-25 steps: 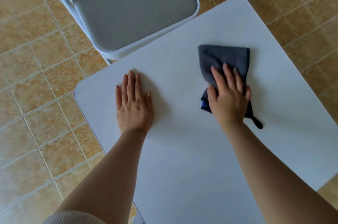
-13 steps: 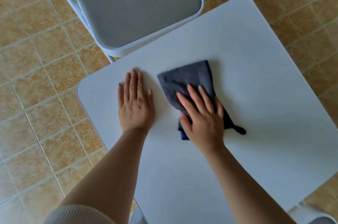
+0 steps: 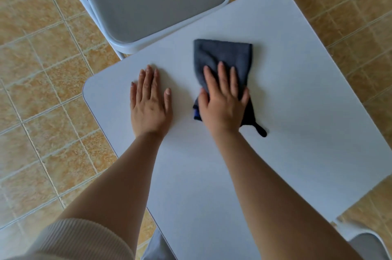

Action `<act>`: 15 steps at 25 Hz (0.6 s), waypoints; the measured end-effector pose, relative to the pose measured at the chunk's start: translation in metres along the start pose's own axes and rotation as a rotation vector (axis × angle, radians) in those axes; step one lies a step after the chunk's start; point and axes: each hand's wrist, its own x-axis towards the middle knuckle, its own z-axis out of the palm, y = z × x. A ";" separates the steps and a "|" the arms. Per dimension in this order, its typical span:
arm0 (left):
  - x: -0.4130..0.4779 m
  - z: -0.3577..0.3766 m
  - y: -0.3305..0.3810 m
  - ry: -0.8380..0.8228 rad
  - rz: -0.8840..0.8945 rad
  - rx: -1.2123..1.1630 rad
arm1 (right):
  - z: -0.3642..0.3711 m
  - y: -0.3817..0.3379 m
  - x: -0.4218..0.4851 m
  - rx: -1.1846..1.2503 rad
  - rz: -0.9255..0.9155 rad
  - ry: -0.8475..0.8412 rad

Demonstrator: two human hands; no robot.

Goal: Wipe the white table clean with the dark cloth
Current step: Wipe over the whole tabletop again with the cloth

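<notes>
Right now the right hand (image 3: 222, 102) is lying flat on the dark cloth (image 3: 223, 58), with its fingers spread out and pressing down. It is not squeezing the cloth. It is just pushing it against the white counter (image 3: 297, 111). I think the hand is staying flat like this so that a big part of the cloth is rubbing the top at once.

The cloth is sitting near the middle of the counter, a bit toward the far side. Its far part is sticking out past the fingertips, and a small dark loop (image 3: 262, 131) is poking out by the wrist.

The left hand (image 3: 149, 100) is lying open and flat on the bare counter, just beside the cloth but not touching it. It is holding nothing. My guess is that it is pressing down to stop the counter from sliding or wobbling while the other hand is rubbing.

A grey chair (image 3: 148, 0) is standing at the far edge of the counter, with its seat tucked a little under that edge. Brown floor tiles (image 3: 42, 89) are showing all around.

I am not seeing any crumbs or spills on the white top, so I cannot tell how much cleaning is left. The near part and the right side are looking like good places for the cloth to go next.
</notes>
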 end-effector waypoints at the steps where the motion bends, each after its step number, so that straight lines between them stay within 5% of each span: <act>1: 0.000 -0.002 0.000 0.000 0.001 -0.032 | 0.001 -0.005 -0.018 0.010 -0.065 0.003; 7: -0.035 -0.007 0.005 -0.034 0.082 -0.032 | -0.019 0.062 -0.129 0.014 -0.239 -0.043; 11: -0.082 -0.002 0.011 -0.104 0.173 0.047 | -0.044 0.125 -0.133 -0.115 0.061 -0.056; 15: -0.095 0.000 0.023 -0.115 0.199 0.044 | -0.037 0.099 -0.087 -0.003 0.339 -0.064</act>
